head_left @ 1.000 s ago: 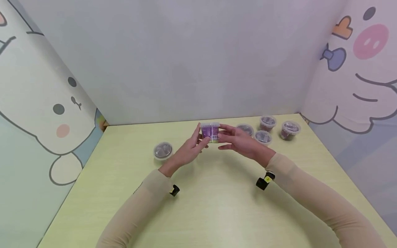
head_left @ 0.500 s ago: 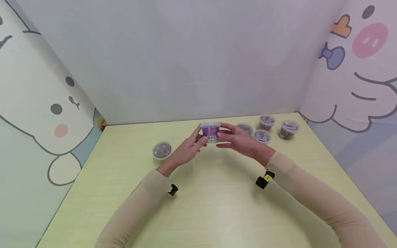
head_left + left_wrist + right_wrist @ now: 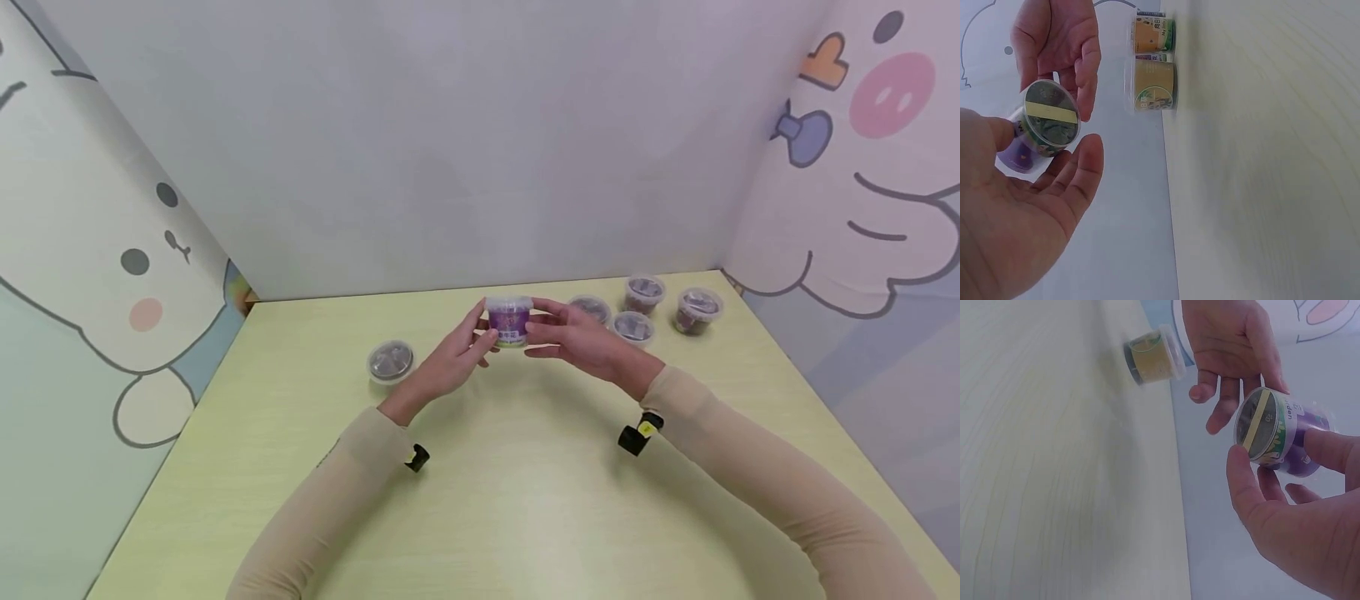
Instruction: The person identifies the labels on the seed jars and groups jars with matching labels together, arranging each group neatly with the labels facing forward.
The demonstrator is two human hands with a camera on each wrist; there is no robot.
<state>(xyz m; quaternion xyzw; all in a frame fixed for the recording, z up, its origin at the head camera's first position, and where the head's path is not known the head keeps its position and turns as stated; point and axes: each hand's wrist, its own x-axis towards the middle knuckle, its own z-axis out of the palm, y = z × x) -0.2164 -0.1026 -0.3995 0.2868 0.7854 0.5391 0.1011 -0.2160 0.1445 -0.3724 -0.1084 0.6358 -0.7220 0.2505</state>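
left hand (image 3: 453,357) and right hand (image 3: 583,340) pinch purple tub (image 3: 509,318) at 9 and 3 o'clock. grip presumably leaves label (image 3: 508,335), facing 6 o'clock, mostly uncovered.

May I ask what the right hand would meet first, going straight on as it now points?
The purple-labelled tub it already touches, then probably the left hand, though depth is unclear.

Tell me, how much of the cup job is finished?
Maybe a bit: one lone cup stands apart on the left of the table, so it might be done. The purple-labelled cup is being held up between the left hand and right hand. Four cups grouped on the right are perhaps left, but I can't be sure.
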